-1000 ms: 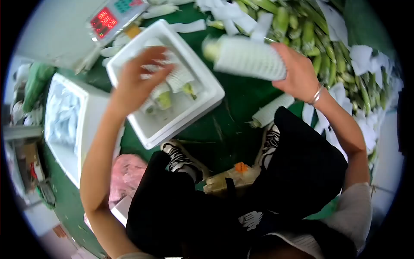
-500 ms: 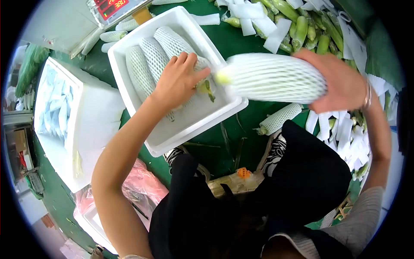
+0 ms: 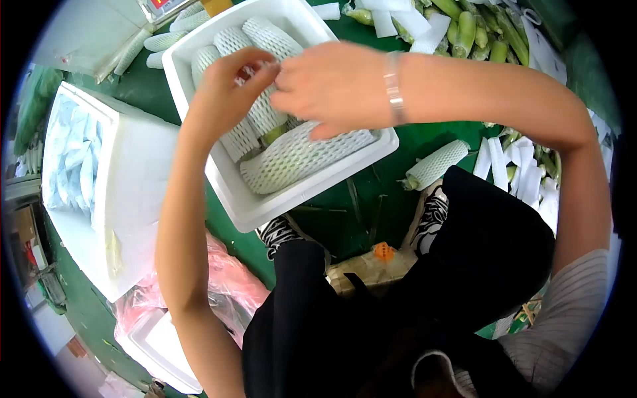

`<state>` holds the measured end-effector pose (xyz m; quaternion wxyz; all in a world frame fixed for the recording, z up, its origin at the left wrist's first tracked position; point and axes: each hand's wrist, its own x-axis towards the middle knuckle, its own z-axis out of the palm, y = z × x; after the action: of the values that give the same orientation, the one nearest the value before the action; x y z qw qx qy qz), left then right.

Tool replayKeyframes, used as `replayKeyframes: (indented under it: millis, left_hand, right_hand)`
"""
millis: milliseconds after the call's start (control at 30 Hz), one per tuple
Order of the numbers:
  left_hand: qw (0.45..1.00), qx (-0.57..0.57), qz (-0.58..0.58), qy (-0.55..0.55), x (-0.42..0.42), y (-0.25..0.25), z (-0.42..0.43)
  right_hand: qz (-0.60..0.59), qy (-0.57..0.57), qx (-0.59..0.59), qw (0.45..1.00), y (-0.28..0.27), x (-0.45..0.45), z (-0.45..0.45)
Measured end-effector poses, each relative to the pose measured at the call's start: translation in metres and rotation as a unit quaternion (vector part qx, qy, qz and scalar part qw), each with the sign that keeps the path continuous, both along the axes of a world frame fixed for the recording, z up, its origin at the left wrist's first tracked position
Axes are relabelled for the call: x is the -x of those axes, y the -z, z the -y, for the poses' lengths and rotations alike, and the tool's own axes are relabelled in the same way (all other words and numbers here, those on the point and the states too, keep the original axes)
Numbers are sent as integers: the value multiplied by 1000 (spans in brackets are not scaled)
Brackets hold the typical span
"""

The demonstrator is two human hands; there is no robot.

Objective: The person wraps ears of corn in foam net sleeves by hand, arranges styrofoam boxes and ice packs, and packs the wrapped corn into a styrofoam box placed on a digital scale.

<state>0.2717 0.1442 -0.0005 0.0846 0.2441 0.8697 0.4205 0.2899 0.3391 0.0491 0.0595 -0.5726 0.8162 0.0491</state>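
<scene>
A white foam box (image 3: 229,199) in front of me holds several ears in white foam netting, apparently corn. One netted ear (image 3: 302,159) lies crosswise at the box's near end; others, such as a netted ear (image 3: 271,36), lie lengthwise beyond it. My left hand (image 3: 229,86) is over the box's left part, fingers curved and thumb apart, with no object held. Over the middle and right, my right hand (image 3: 332,86) is slightly blurred, fingers stretched toward the left hand. Its thumb is at the crosswise ear; whether it touches is unclear. Both hands cover parts of the ears.
On the left stands a tall white foam box (image 3: 133,192) with pale blue packs (image 3: 79,159). Green ears (image 3: 464,33) in film and white strips (image 3: 527,172) lie at right. A netted ear (image 3: 438,162) lies on the green floor. Pink plastic (image 3: 229,272) is at lower left.
The netted ear that my right hand held has gone into the box, lying crosswise at the near end, and that hand has let go. My left hand has shifted up and left.
</scene>
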Motion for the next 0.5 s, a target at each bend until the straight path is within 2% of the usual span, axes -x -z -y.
replayKeyframes:
  millis: [33, 100, 167, 233, 267, 300, 367, 500]
  left_hand:
    - [995, 59, 39, -76, -11, -10, 7]
    - [991, 81, 92, -44, -37, -17, 20]
    - [981, 105, 161, 17, -62, -10, 19]
    - [976, 201, -32, 74, -77, 14, 17]
    - [966, 252, 14, 49, -80, 11, 8]
    - [966, 252, 15, 50, -76, 11, 5]
    - [937, 322, 129, 41, -70, 11, -2]
    - [945, 312, 88, 39, -69, 16, -1]
  right_hand:
    - [-1, 0, 0, 1000, -23, -2, -7]
    - [134, 172, -172, 961, -58, -10, -15]
    - [155, 136, -165, 965, -26, -11, -25]
    - [170, 109, -150, 968, -9, -8, -28]
    - [183, 95, -153, 967, -6, -7, -23]
    - [196, 76, -159, 965, -3, -6, -20]
    - [190, 84, -164, 964, 9, -9, -20]
    - [101, 102, -44, 989, 15, -16, -32]
